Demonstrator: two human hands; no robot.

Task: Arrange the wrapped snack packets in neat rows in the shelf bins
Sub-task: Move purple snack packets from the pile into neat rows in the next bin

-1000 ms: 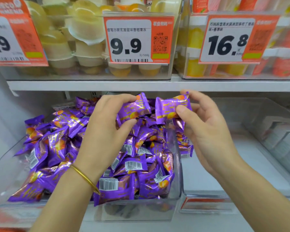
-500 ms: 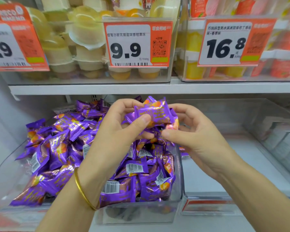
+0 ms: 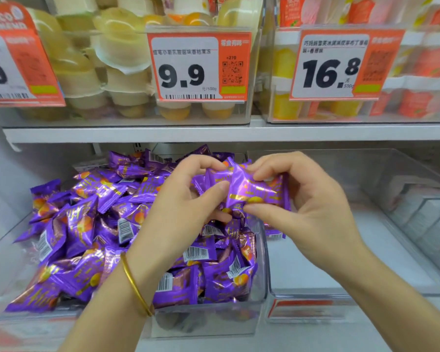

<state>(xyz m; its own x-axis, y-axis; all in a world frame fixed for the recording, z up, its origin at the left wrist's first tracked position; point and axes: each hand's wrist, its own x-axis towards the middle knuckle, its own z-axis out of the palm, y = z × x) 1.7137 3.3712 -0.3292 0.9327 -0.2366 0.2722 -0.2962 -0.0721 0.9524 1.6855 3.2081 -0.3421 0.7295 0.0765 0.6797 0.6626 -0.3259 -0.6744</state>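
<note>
A clear plastic bin [image 3: 262,252] on the lower shelf is heaped with several purple wrapped snack packets [image 3: 87,224]. Above its right rear corner both hands meet. My left hand [image 3: 183,204], with a gold bangle on the wrist, grips a purple packet [image 3: 214,177] between thumb and fingers. My right hand [image 3: 308,199] pinches another purple packet [image 3: 257,191] with thumb below and fingers on top. The two held packets touch each other.
To the right stands a second clear bin [image 3: 366,288], with a few purple packets [image 3: 274,233] at its left wall. The upper shelf [image 3: 214,133] carries bins of jelly cups behind orange price tags 9.9 [image 3: 198,69] and 16.8 [image 3: 338,64].
Both hands came together from apart, each with a packet. The right hand now holds its packet flat beside the left hand's packet. The camera view dropped slightly.
</note>
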